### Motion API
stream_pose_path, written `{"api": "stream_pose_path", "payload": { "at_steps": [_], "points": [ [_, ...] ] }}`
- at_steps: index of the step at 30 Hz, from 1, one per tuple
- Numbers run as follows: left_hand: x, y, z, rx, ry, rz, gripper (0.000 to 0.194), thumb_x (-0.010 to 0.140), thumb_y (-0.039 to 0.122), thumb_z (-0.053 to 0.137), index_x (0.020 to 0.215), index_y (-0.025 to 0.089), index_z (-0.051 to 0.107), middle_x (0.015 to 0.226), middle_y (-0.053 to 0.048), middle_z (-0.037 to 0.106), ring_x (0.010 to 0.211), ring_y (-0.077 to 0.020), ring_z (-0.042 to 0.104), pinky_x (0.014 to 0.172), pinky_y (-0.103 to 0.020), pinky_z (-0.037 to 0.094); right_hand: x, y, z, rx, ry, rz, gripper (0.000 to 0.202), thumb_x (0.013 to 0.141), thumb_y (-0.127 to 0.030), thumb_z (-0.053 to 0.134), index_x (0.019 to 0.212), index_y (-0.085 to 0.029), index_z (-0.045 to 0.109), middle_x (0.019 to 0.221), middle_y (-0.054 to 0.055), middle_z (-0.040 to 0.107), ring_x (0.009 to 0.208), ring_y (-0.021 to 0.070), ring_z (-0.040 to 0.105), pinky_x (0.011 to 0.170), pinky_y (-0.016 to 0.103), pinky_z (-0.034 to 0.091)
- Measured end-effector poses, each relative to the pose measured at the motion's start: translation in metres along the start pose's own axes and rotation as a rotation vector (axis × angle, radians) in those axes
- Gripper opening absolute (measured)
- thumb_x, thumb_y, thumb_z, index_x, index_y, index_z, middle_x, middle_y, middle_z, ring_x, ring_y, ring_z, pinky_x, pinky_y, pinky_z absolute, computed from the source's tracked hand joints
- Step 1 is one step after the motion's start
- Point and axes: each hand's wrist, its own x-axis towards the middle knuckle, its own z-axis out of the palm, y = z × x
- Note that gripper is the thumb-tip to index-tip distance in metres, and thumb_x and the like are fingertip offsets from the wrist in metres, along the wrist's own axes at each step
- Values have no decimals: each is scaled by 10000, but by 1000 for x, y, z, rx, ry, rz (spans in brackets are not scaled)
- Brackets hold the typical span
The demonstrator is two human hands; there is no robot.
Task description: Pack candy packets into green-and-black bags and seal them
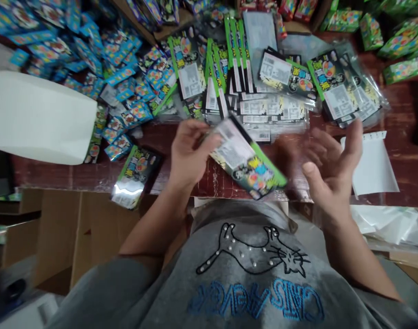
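My left hand (191, 153) pinches the upper left end of a black and green printed packet (248, 160), which is tilted over the table's front edge. Its lower right end is free. To the right, my right hand (332, 173) is raised with its fingers apart and holds nothing; its fingers are somewhat blurred. Behind the held packet lie similar black and green packets (191, 64), some in clear plastic sleeves. One more such packet (135, 176) lies at the table's front edge, left of my left hand.
Many small blue packets (123, 82) are heaped at the left, beside a large white container (40, 116). Green packets (403, 71) sit at the back right. A white card tray (373, 164) lies right of my right hand. Cardboard boxes (58, 233) stand below the table's left edge.
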Motion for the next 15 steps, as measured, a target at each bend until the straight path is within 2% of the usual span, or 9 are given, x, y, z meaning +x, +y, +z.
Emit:
{"api": "stream_pose_path", "payload": {
  "at_steps": [2,4,6,7,9,11,13,15],
  "points": [
    [-12,-3,-13,-100,120,-22,519,910,533,844,1310,325,586,1246,17,733,1175,-201,691,1010,-381,589,-4,6,17,204,121,9,939,1038,-602,537,1707,-569,-122,1637,114,516,1416,378,642,1105,645,586],
    [-31,-10,-17,-110,110,-102,717,904,594,823,1499,385,481,1418,-17,698,1269,-242,685,1010,-408,607,-3,11,35,331,220,31,914,1008,-612,612,1705,-566,23,1503,103,614,1214,329,739,1025,599,640],
    [-51,-16,-17,-38,-23,-196,859,857,622,849,1571,374,440,1482,-74,675,1297,-283,690,994,-425,620,2,13,45,341,301,38,875,1011,-595,625,1690,-555,75,1419,90,664,1079,289,755,971,553,658],
    [-59,-19,-17,1,-123,-234,861,834,613,870,1552,341,481,1462,-99,688,1284,-297,702,985,-427,623,5,13,46,320,319,27,860,1014,-583,626,1685,-557,89,1404,85,675,1052,282,751,949,532,660],
    [-67,-23,-14,37,-271,-258,716,814,557,899,1401,267,610,1360,-120,731,1204,-291,737,958,-410,629,12,12,44,253,260,-12,863,1023,-571,614,1690,-565,67,1412,79,678,1051,285,746,914,507,660],
    [-66,-24,-8,23,-263,-216,575,842,501,884,1292,239,639,1290,-109,744,1090,-247,761,911,-367,633,16,10,41,185,156,-51,907,1030,-571,596,1708,-557,-7,1470,87,643,1101,295,739,895,495,663],
    [-60,-26,-1,-14,-214,-160,609,886,452,848,1397,265,574,1283,-94,734,1007,-206,763,860,-329,635,18,9,42,151,138,-97,938,1033,-567,592,1717,-547,-50,1539,100,581,1138,299,728,877,489,672],
    [-54,-27,7,-43,-251,-129,761,917,399,816,1568,303,433,1293,-93,726,1004,-205,761,841,-320,641,16,10,47,154,193,-136,930,1029,-542,610,1717,-559,-15,1560,101,548,1118,295,724,874,494,675]
  ]
}}
